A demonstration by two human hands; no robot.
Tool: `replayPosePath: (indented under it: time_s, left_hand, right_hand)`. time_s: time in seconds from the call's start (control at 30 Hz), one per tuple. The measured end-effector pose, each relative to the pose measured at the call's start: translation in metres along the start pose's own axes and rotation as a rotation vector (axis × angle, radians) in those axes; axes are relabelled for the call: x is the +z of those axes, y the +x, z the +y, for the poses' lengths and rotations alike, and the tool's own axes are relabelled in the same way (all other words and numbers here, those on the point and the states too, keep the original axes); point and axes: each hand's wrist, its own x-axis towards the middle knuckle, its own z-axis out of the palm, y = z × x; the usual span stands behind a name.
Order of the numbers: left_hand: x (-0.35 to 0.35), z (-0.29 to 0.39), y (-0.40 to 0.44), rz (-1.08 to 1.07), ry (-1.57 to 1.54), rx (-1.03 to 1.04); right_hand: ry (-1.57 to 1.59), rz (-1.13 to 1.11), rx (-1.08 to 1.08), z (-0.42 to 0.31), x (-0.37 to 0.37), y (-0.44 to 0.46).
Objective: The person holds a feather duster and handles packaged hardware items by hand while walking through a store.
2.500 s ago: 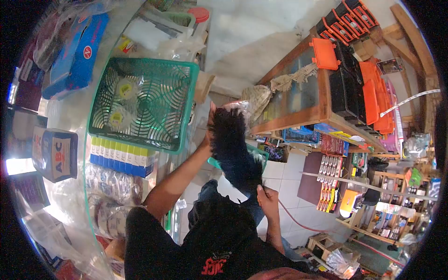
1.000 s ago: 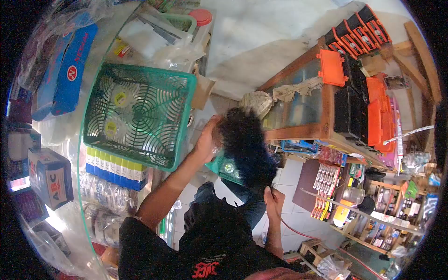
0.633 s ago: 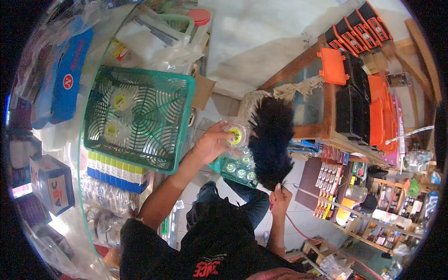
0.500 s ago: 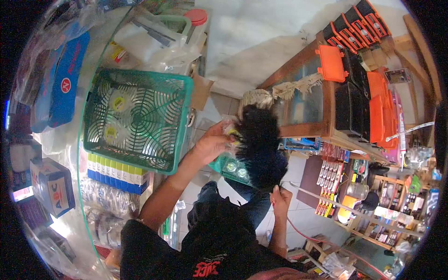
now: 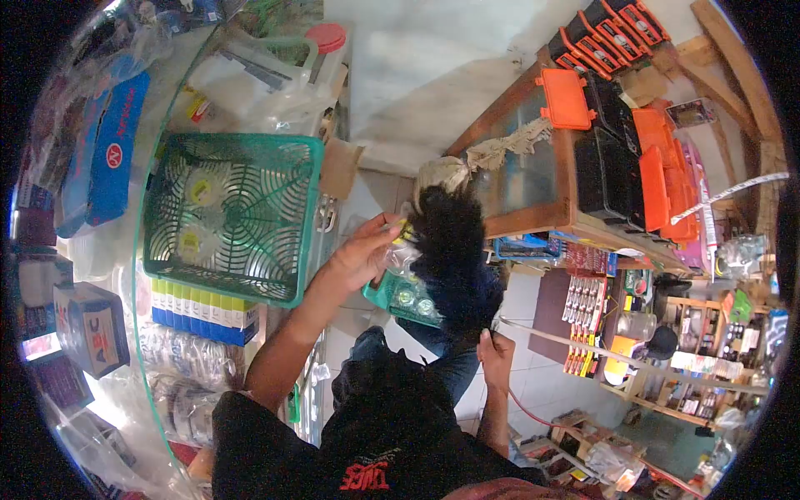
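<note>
In my left hand (image 5: 360,252) is a clear plastic packet (image 5: 403,252) with a yellow part at its top, pinched by the fingers. It hangs over a small green basket (image 5: 382,293) that holds clear packs with round items. My right hand (image 5: 496,354) is closed around the thin reddish handle of a black feather duster (image 5: 452,250). The duster's bushy head covers part of the small basket and touches or nearly touches the packet; I cannot tell which. To the left, a larger green basket (image 5: 312,225) holds two clear packs with yellow labels.
The large basket rests on a glass display case (image 5: 143,350) with boxes inside. A wooden cabinet (image 5: 533,223) at right carries black and orange toolboxes (image 5: 607,171). A white jug with a red lid (image 5: 327,37) stands at the back. Stocked shelves (image 5: 700,358) fill the far right.
The view has shifted a little. My left hand has drawn slightly left of the duster, so more of the packet and small basket shows. Both holds are the same.
</note>
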Motion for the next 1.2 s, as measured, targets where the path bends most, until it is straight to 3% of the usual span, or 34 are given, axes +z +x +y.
replayPosePath:
  time_s: [0.1, 0.17, 0.23, 0.3, 0.4, 0.53, 0.63, 0.8, 0.83, 0.87, 0.97, 1.1, 1.2]
  left_hand:
    - [-0.002, -0.007, -0.005, 0.047, -0.100, 0.063]
    - [-0.023, -0.011, 0.000, -0.038, -0.079, 0.008]
    - [-0.020, -0.008, 0.002, -0.258, -0.056, 0.056]
    - [-0.012, -0.005, 0.000, -0.329, -0.185, 0.022]
    - [-0.008, -0.005, -0.002, -0.101, -0.139, -0.002]
    - [-0.009, -0.007, 0.006, 0.088, -0.050, 0.034]
    - [0.002, -0.003, 0.002, 0.113, -0.069, 0.045]
    - [-0.032, -0.007, 0.011, 0.149, -0.168, -0.011]
    - [-0.031, -0.005, 0.009, 0.170, -0.223, -0.046]
    - [-0.035, -0.008, 0.012, 0.139, -0.018, 0.091]
    - [-0.039, -0.011, 0.016, 0.175, -0.012, 0.202]
    - [-0.010, 0.002, 0.006, 0.275, -0.022, 0.009]
    - [-0.003, -0.004, 0.004, 0.283, -0.034, 0.105]
  right_hand:
    - [-0.056, -0.061, -0.042, 0.002, -0.004, -0.004]
    - [-0.106, -0.067, -0.077, 0.000, -0.004, -0.008]
    - [-0.025, -0.027, 0.004, -0.005, 0.000, -0.012]
    - [-0.034, -0.050, 0.023, -0.005, -0.002, -0.012]
    - [-0.113, -0.083, -0.071, 0.026, -0.006, -0.014]
    - [0.293, 0.016, 0.072, -0.003, 0.000, -0.024]
    - [0.431, -0.019, 0.078, -0.005, -0.009, -0.028]
    - [-0.100, -0.046, -0.080, 0.006, -0.009, -0.022]
    - [-0.077, -0.028, -0.044, 0.018, -0.008, -0.021]
    - [-0.054, -0.011, -0.007, 0.034, -0.007, -0.020]
    - [-0.095, -0.007, -0.009, 0.041, -0.002, -0.023]
    - [-0.148, -0.042, -0.060, 0.028, -0.006, -0.034]
    - [-0.104, -0.037, -0.043, 0.023, -0.007, -0.034]
